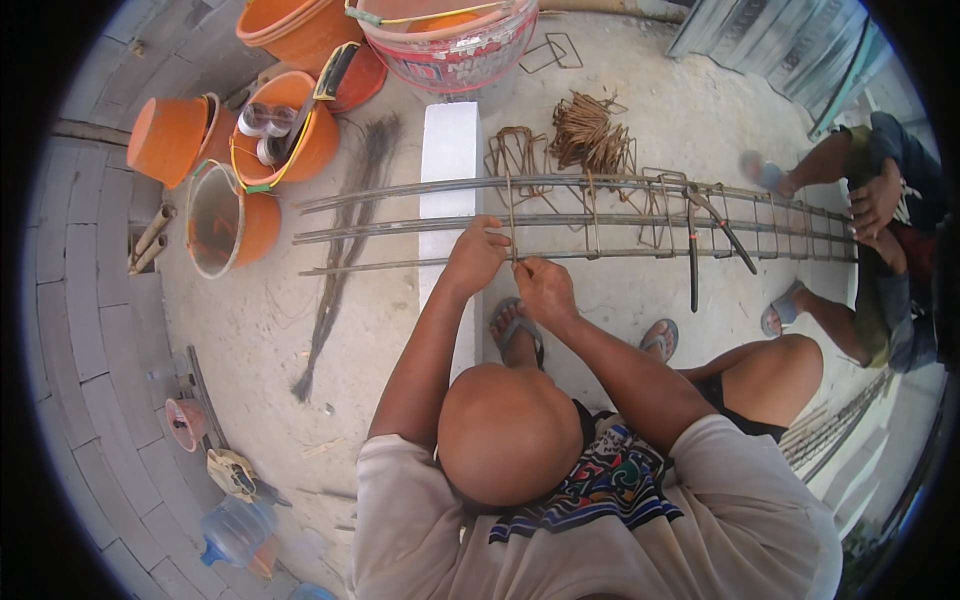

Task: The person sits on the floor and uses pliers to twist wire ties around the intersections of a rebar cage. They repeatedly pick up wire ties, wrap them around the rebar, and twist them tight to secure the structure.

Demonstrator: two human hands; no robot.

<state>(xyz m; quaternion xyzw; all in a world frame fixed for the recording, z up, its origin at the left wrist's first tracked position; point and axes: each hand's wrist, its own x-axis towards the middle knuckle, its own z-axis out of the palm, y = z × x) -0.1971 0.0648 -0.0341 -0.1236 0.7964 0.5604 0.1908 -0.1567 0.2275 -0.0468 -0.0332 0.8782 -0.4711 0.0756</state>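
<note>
A long rebar cage (625, 222) of steel bars and square stirrups lies crosswise before me. Its left part rests across a white block (450, 150). My left hand (476, 260) is closed around the near bars, its fingertips beside the leftmost stirrup (510, 205). Just to its right, my right hand (546, 290) pinches at the corner where that stirrup meets the nearest bar; whatever lies between its fingertips is too small to make out. Pincers (693, 240) with dark, partly orange handles hang on the cage farther right.
Loose stirrups (590, 135) are heaped behind the cage. A bundle of thin wire (345, 240) lies on the floor at left. Orange buckets (255, 230) stand at the far left, one holding a handsaw (335, 75). Another person's hands (876, 205) are at the cage's right end.
</note>
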